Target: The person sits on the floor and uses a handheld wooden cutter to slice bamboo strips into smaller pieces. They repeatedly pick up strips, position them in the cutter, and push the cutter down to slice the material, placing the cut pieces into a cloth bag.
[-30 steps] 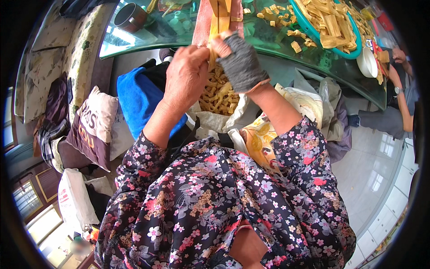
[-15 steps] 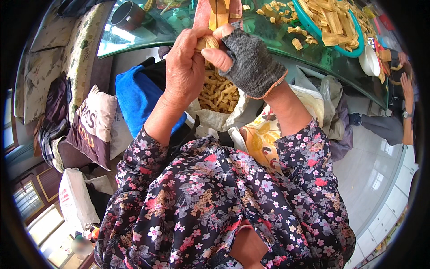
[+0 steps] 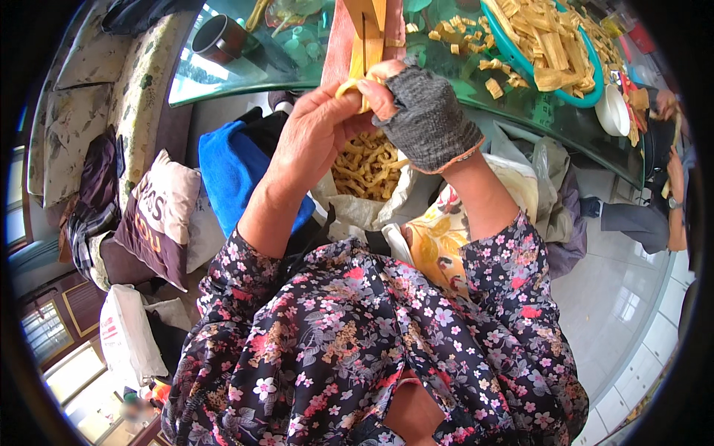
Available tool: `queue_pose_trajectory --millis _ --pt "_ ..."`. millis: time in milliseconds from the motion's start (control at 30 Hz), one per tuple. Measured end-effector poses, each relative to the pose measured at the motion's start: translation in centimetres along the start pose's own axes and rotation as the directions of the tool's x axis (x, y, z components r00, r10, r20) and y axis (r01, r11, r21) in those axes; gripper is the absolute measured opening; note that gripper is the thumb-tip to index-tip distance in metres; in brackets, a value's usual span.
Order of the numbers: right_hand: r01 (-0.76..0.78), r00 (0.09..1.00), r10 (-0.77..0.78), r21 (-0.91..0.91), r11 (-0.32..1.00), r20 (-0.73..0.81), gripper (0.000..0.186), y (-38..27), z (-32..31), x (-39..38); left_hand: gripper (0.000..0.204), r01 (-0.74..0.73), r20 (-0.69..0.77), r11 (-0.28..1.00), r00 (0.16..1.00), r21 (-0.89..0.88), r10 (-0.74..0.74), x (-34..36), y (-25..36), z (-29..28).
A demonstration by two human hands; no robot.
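Both my hands come together over the near edge of the glass table. Between their fingertips is a pale yellow strip, bent in a curve; it looks like dried bean curd stick. My bare left hand pinches it from the left. My right hand, in a grey fingerless glove, grips it from the right, thumb in front. Just beyond my fingers, a wooden block with a dark slit or blade stands on a pink cloth. Below, a white sack holds many curled yellow strips.
A teal basket of flat yellow strips sits at the far right, with cut pieces scattered beside it and a white bowl. A dark mug stands far left. At the right edge, another person's hand holds a strip.
My hands have come slightly lower and nearer to me, away from the block. The strip now shows as a curved loop between my fingers. The whole view has shifted a little.
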State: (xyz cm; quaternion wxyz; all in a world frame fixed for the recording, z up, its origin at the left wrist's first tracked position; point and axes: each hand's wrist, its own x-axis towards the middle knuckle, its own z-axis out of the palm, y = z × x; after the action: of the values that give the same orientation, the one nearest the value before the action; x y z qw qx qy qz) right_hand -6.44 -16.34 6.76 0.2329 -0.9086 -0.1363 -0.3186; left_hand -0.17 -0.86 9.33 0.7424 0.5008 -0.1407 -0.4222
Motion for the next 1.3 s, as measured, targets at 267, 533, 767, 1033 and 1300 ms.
queue_pose_trajectory --millis 267,533,767,1033,1300 --pt "-0.648 0.734 0.574 0.627 0.433 0.363 0.024 -1.3 0.9 0.6 0.021 -0.161 -0.007 0.57 0.96 0.805 0.28 0.3 -0.7 -2.9" --pt "-0.556 0.545 0.447 0.705 -0.441 0.709 0.038 -1.4 2.4 0.0 0.009 -0.373 -0.176 0.836 0.865 0.401 0.471 1.9 -3.2 -4.8" --pt "-0.55 0.744 0.63 0.737 0.392 0.221 0.021 -1.0 3.3 -0.2 0.013 -0.23 -0.346 0.924 0.877 0.306 0.333 0.8 -1.8 -0.8" --pt "-0.637 0.707 0.631 0.676 0.37 0.32 0.021 0.1 2.1 0.2 0.025 -0.285 -0.278 0.951 0.91 0.115 0.307 1.1 -2.3 -0.8" --pt "-0.618 0.631 0.771 0.656 0.432 0.086 0.026 2.4 2.7 0.7 0.02 -0.041 -0.069 0.998 0.997 0.048 0.044 -0.4 -1.3 0.9"
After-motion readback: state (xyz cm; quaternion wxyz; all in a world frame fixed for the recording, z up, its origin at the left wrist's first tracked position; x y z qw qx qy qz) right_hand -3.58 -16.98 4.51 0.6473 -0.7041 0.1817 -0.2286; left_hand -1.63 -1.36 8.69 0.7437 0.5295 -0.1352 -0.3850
